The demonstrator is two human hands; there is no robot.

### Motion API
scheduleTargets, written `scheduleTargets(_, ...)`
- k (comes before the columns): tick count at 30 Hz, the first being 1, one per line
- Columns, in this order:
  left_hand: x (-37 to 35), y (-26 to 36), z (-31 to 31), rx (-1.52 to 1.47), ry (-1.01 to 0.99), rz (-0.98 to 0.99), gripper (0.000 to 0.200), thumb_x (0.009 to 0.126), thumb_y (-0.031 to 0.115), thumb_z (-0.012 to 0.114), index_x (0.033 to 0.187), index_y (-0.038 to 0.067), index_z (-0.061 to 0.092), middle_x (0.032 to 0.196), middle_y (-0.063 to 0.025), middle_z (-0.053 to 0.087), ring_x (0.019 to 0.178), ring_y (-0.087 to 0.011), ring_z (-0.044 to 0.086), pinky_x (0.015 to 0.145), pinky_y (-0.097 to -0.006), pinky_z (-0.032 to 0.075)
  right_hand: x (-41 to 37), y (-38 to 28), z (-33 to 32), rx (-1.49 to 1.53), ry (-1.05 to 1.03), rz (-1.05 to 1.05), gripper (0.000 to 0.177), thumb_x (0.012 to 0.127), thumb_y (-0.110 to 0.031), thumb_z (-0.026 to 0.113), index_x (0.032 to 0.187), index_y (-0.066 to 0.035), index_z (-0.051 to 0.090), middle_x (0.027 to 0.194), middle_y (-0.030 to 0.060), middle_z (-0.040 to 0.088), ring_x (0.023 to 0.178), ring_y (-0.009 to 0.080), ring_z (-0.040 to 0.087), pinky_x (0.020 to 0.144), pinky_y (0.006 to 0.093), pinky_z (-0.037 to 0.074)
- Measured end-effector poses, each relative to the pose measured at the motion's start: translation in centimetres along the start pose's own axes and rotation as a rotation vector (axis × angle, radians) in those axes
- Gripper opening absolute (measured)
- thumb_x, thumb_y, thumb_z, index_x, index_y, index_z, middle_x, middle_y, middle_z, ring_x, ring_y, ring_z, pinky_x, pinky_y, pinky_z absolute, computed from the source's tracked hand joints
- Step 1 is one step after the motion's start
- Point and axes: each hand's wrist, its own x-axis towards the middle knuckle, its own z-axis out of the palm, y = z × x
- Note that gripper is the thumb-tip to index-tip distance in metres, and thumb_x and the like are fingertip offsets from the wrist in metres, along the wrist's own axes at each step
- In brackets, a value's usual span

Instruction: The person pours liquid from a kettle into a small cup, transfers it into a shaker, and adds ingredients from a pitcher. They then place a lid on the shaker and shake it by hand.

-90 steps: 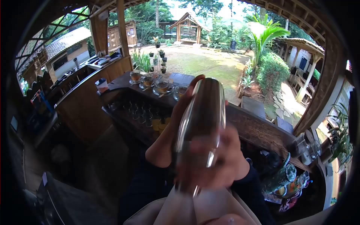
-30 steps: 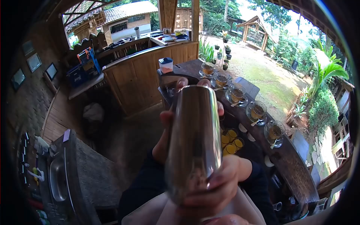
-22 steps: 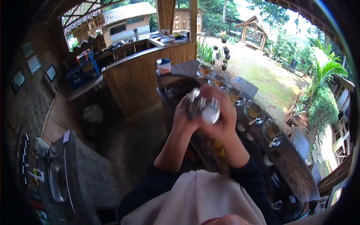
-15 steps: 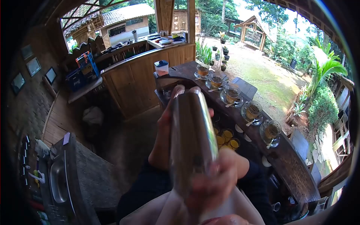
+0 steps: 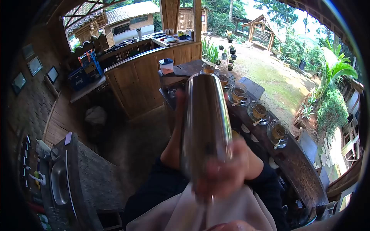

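A tall shiny metal cocktail shaker [image 5: 206, 111] is held up in front of my chest, its far end pointing away from me. My right hand [image 5: 221, 171] wraps around its near end, blurred by motion. Along the shaker's left side a strip of my left hand [image 5: 179, 106] shows, pressed against the far part; most of its fingers are hidden behind the metal. Beyond, on the dark wooden counter [image 5: 296, 169], several glass cups of brownish drink stand on saucers with spoons, the nearest being this glass cup [image 5: 278, 131].
A lidded plastic container [image 5: 166, 66] stands at the counter's far end. To the left are a metal sink [image 5: 59, 183] and a blue bag or box [image 5: 86, 73] on a ledge. A wooden booth [image 5: 154, 77] rises behind, with a garden to the right.
The shaker has shifted a little right and up in view, with both hands on it. Glasses of yellow liquid below the counter are now mostly covered, and the left fingertips have slipped from sight.
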Motion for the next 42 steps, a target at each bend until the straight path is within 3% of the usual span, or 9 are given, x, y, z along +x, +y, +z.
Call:
scheduleTargets(5, -0.4, -1.2, -6.7, -0.264, 0.806, 0.164, 0.058, 0.092, 0.048, 0.04, 0.116, -0.003, 0.055, 0.102, -0.0169, 0.063, 0.084, -0.0261, 0.065, 0.079, -0.0421, 0.054, -2.4, 3.7, 3.5, 0.161, 0.206, 0.831, 0.036, 0.063, -0.023, 0.074, 0.094, -0.008, 0.063, 0.111, 0.008, 0.061, 0.109, 0.033, 0.055, 0.092, 0.0467, 0.042)
scheduleTargets(9, -0.4, 1.3, -0.2, -0.093, 0.351, -0.298, 0.066, 0.09, 0.059, 0.04, 0.12, 0.002, 0.052, 0.105, -0.0195, 0.061, 0.089, -0.0309, 0.065, 0.077, -0.0432, 0.056, 1.6, 0.3, -0.4, 0.181, -0.146, 0.343, 0.02, 0.071, -0.014, 0.067, 0.091, -0.015, 0.067, 0.108, 0.0027, 0.062, 0.108, 0.0261, 0.058, 0.096, 0.0493, 0.039)
scheduleTargets(13, -0.3, -2.4, 2.3, 0.192, -0.006, 0.284, 0.053, 0.095, 0.048, 0.041, 0.122, 0.003, 0.05, 0.108, -0.0213, 0.061, 0.09, -0.0305, 0.065, 0.077, -0.0388, 0.056, 1.1, -1.0, -0.2, 0.011, 0.169, -0.166, 0.028, 0.071, -0.009, 0.067, 0.098, -0.017, 0.065, 0.105, -0.0044, 0.063, 0.109, 0.0127, 0.058, 0.096, 0.0402, 0.042)
scheduleTargets(20, -0.9, 1.7, -7.5, -0.121, 0.441, -0.135, 0.046, 0.094, 0.038, 0.04, 0.11, -0.001, 0.058, 0.101, -0.0176, 0.065, 0.091, -0.0293, 0.065, 0.082, -0.0407, 0.054, -3.4, 4.3, 3.7, 0.104, 0.273, 0.742, 0.044, 0.059, -0.022, 0.078, 0.096, -0.006, 0.062, 0.106, 0.0138, 0.063, 0.102, 0.0343, 0.06, 0.094, 0.0526, 0.042)
scheduleTargets(22, 0.2, 2.5, -4.0, -0.169, 0.336, -0.319, 0.052, 0.092, 0.044, 0.047, 0.12, 0.001, 0.052, 0.117, -0.0218, 0.057, 0.097, -0.0344, 0.062, 0.084, -0.047, 0.053, -0.4, 1.2, 0.7, -0.016, -0.208, 0.455, 0.032, 0.065, -0.018, 0.075, 0.095, -0.014, 0.064, 0.105, 0.0058, 0.064, 0.106, 0.0307, 0.06, 0.091, 0.0519, 0.042)
scheduleTargets(27, 1.6, -0.4, -1.0, 0.144, -0.364, 0.233, 0.071, 0.087, 0.054, 0.054, 0.133, 0.003, 0.04, 0.131, -0.0246, 0.045, 0.104, -0.0416, 0.058, 0.085, -0.0531, 0.052, 0.4, 1.2, 0.8, -0.081, 0.307, -0.347, 0.025, 0.074, -0.013, 0.068, 0.098, -0.02, 0.065, 0.097, -0.0042, 0.064, 0.099, 0.014, 0.062, 0.089, 0.0349, 0.042)
scheduleTargets(33, 2.3, 0.0, -6.4, 0.266, 0.867, 0.036, 0.041, 0.094, 0.03, 0.035, 0.113, -0.001, 0.054, 0.106, -0.0193, 0.062, 0.096, -0.032, 0.062, 0.088, -0.0459, 0.05, -4.4, 5.9, 2.8, 0.109, 0.283, 0.996, 0.045, 0.062, -0.015, 0.076, 0.101, -0.002, 0.06, 0.115, 0.0197, 0.058, 0.11, 0.0392, 0.055, 0.094, 0.0445, 0.043)
scheduleTargets(41, 5.2, -1.9, -0.7, -0.02, -0.146, 0.051, 0.054, 0.093, 0.042, 0.041, 0.126, 0.0, 0.049, 0.115, -0.0215, 0.059, 0.105, -0.0359, 0.059, 0.087, -0.0493, 0.051, -1.1, 2.7, 0.6, -0.099, 0.365, -0.331, 0.019, 0.073, -0.019, 0.067, 0.09, -0.025, 0.063, 0.101, 0.0032, 0.066, 0.101, 0.0292, 0.062, 0.093, 0.0464, 0.043)
scheduleTargets(42, 6.0, -1.4, -2.2, 0.027, -0.025, -0.165, 0.055, 0.092, 0.044, 0.041, 0.125, 0.001, 0.049, 0.113, -0.0209, 0.059, 0.104, -0.0351, 0.06, 0.087, -0.0494, 0.051, -2.4, 2.2, -2.0, -0.133, 0.08, -0.046, 0.017, 0.074, -0.02, 0.066, 0.091, -0.022, 0.063, 0.1, 0.0026, 0.065, 0.098, 0.0278, 0.063, 0.093, 0.0457, 0.043)
